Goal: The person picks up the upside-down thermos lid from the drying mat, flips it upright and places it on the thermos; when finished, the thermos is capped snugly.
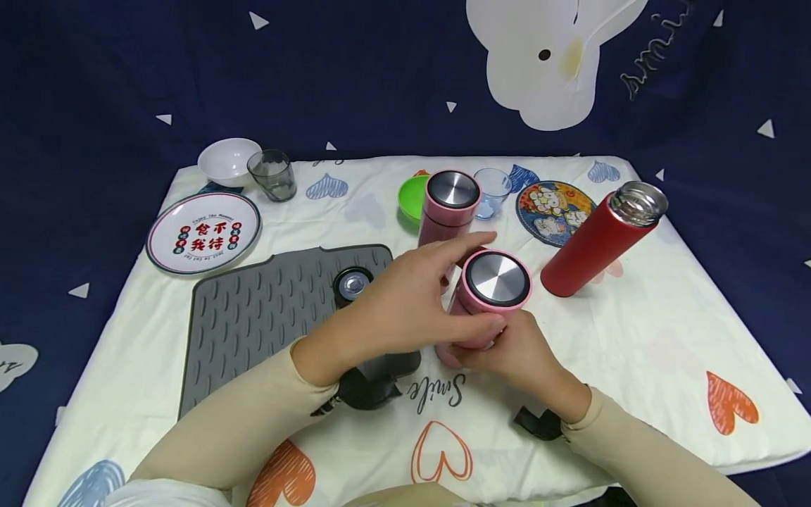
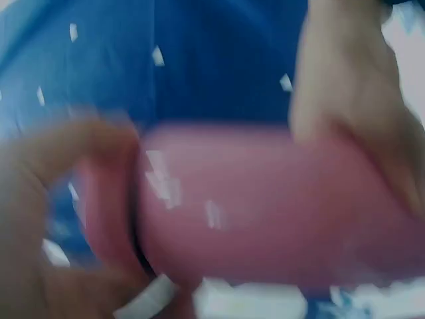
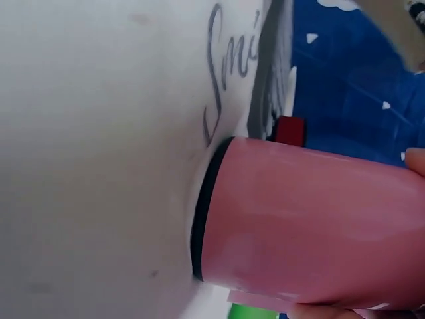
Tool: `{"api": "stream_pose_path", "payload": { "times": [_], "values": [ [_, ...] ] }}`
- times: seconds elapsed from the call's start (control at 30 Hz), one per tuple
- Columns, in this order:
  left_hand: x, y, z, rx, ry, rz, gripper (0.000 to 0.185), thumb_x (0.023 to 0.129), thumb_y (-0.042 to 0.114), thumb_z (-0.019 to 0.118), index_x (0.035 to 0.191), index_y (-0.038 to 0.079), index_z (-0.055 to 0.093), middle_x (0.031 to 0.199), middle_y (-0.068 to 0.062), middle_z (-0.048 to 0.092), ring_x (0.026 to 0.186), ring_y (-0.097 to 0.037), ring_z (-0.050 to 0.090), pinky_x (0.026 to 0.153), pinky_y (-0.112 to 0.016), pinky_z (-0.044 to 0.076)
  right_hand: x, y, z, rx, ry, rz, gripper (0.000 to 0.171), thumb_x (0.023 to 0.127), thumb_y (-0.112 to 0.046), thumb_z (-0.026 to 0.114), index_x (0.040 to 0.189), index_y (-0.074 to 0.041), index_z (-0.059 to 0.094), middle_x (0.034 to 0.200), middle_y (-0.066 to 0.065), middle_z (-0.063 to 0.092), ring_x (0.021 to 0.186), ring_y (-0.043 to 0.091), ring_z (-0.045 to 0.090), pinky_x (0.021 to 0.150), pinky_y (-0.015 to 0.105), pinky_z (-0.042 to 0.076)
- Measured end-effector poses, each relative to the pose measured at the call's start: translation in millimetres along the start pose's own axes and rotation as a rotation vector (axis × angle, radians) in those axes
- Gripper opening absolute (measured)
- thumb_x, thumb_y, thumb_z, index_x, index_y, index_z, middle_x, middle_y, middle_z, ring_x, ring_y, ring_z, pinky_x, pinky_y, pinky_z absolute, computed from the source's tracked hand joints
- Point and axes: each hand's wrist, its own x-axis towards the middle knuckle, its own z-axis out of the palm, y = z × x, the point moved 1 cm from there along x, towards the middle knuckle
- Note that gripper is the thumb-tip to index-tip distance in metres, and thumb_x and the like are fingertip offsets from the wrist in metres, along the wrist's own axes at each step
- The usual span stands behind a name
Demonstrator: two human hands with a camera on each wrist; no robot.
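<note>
The pink vacuum flask (image 3: 312, 222) stands a little right of centre in the head view, with the left hand (image 1: 405, 296) curved part-open round its steel-topped cap (image 1: 497, 278), thumb on the near side, and the right hand (image 1: 522, 350) wrapped round the body below. If the cap were twisted while the right hand's hold was loose, the whole flask might turn or skid on the cloth-covered bench (image 1: 665, 352), since smooth pink paint probably gives little bite. The left fingers reach into the narrow gap before the second pink flask (image 1: 450, 204), so a wide swing of that hand could knock it back towards the green bowl (image 1: 412, 199) or the clear glass tumbler (image 1: 493, 190) at upper centre. The red flask (image 1: 592, 250), right of centre with its steel mouth showing, looks bare of a lid; a bump from the right forearm could tip it, and any contents would likely spill. Only the right wrist view shows the flask's black base ring (image 3: 206, 219), apparently resting on the cloth, and, at upper centre, a small dark-red block (image 3: 290, 131) whose identity I cannot tell. The left wrist view, though blurred, lays bare the dark seam (image 2: 135, 212) beneath the cap, which the hands largely hide in the head view.
</note>
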Motion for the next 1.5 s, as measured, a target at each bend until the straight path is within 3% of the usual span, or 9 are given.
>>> {"api": "stream_pose_path", "payload": {
  "times": [0.13, 0.37, 0.6, 0.8, 1.0, 1.2, 1.3, 1.4, 1.5],
  "values": [
    [-2.0, 8.5, 6.8, 0.153, 0.109, -0.002, 0.079, 0.065, 0.058, 0.083, 0.128, 0.017, 0.056, 0.116, 0.009, 0.057, 0.102, -0.005, 0.052, 0.084, -0.026, 0.045, -0.7, -0.5, -0.5, -0.048, 0.02, -0.021, 0.059, 0.059, -0.005, 0.092, 0.111, -0.004, 0.064, 0.104, 0.002, 0.067, 0.094, 0.012, 0.061, 0.081, 0.023, 0.048],
    [6.2, -8.3, 6.5, -0.187, 0.001, 0.03, 0.074, 0.067, 0.031, 0.091, 0.133, 0.018, 0.059, 0.114, 0.013, 0.062, 0.09, -0.006, 0.055, 0.076, -0.027, 0.048, -1.4, 16.2, 0.0, 0.021, 0.011, -0.038, 0.056, 0.062, -0.006, 0.092, 0.11, -0.014, 0.064, 0.1, -0.005, 0.067, 0.091, 0.011, 0.061, 0.081, 0.023, 0.048],
    [-3.1, -5.0, 15.5, 0.028, 0.114, 0.008, 0.08, 0.06, 0.053, 0.09, 0.122, 0.015, 0.056, 0.112, 0.009, 0.054, 0.096, -0.005, 0.052, 0.079, -0.026, 0.046, -2.8, 40.9, 7.6, -0.061, 0.026, -0.094, 0.06, 0.06, -0.02, 0.095, 0.111, -0.021, 0.064, 0.103, -0.011, 0.066, 0.093, 0.007, 0.061, 0.082, 0.025, 0.049],
    [0.6, -14.7, 6.8, -0.251, -0.039, 0.011, 0.071, 0.069, 0.021, 0.091, 0.133, 0.015, 0.059, 0.116, 0.011, 0.062, 0.1, -0.005, 0.057, 0.085, -0.029, 0.048, -3.2, 42.4, 8.3, 0.019, 0.003, -0.08, 0.062, 0.062, -0.015, 0.094, 0.115, -0.02, 0.062, 0.105, -0.009, 0.066, 0.095, 0.01, 0.061, 0.085, 0.025, 0.048],
    [-1.4, -6.0, 11.9, -0.088, 0.075, 0.055, 0.086, 0.065, 0.045, 0.09, 0.133, 0.012, 0.048, 0.119, 0.008, 0.051, 0.098, -0.005, 0.054, 0.084, -0.024, 0.047, -1.1, 38.5, 8.7, 0.0, 0.008, -0.099, 0.064, 0.06, -0.014, 0.095, 0.115, -0.015, 0.063, 0.106, -0.006, 0.066, 0.096, 0.011, 0.061, 0.085, 0.024, 0.048],
    [2.9, -12.7, 7.6, -0.476, -0.087, 0.009, 0.072, 0.071, 0.011, 0.088, 0.135, 0.012, 0.055, 0.117, 0.004, 0.064, 0.105, -0.012, 0.061, 0.092, -0.03, 0.048, 0.8, 11.7, 2.5, 0.046, -0.024, -0.117, 0.062, 0.06, 0.0, 0.091, 0.113, -0.006, 0.06, 0.105, 0.001, 0.064, 0.095, 0.015, 0.06, 0.086, 0.025, 0.047],
    [2.6, -12.6, 6.2, -0.378, -0.116, -0.007, 0.08, 0.071, 0.023, 0.09, 0.138, 0.013, 0.047, 0.123, 0.003, 0.057, 0.11, -0.01, 0.057, 0.095, -0.031, 0.046, 0.4, 4.3, 0.5, 0.032, -0.029, -0.117, 0.057, 0.06, 0.0, 0.09, 0.109, -0.005, 0.063, 0.103, -0.001, 0.066, 0.093, 0.013, 0.06, 0.083, 0.024, 0.048],
    [0.6, -8.0, 12.7, -0.236, -0.014, -0.041, 0.079, 0.064, 0.036, 0.092, 0.128, 0.015, 0.05, 0.118, 0.008, 0.055, 0.104, -0.004, 0.056, 0.089, -0.028, 0.047, 2.1, 3.5, 0.3, 0.014, -0.031, -0.142, 0.06, 0.06, -0.002, 0.091, 0.113, -0.002, 0.061, 0.107, 0.001, 0.065, 0.097, 0.015, 0.059, 0.085, 0.025, 0.047],
    [2.9, -9.6, 15.6, -0.317, -0.021, -0.051, 0.069, 0.063, 0.029, 0.093, 0.123, 0.015, 0.061, 0.109, 0.01, 0.063, 0.099, -0.006, 0.059, 0.087, -0.027, 0.049, 4.3, 6.2, -0.8, 0.066, -0.057, -0.135, 0.07, 0.059, 0.0, 0.091, 0.12, -0.001, 0.056, 0.113, 0.004, 0.062, 0.102, 0.018, 0.058, 0.091, 0.027, 0.046]
  ]
}}
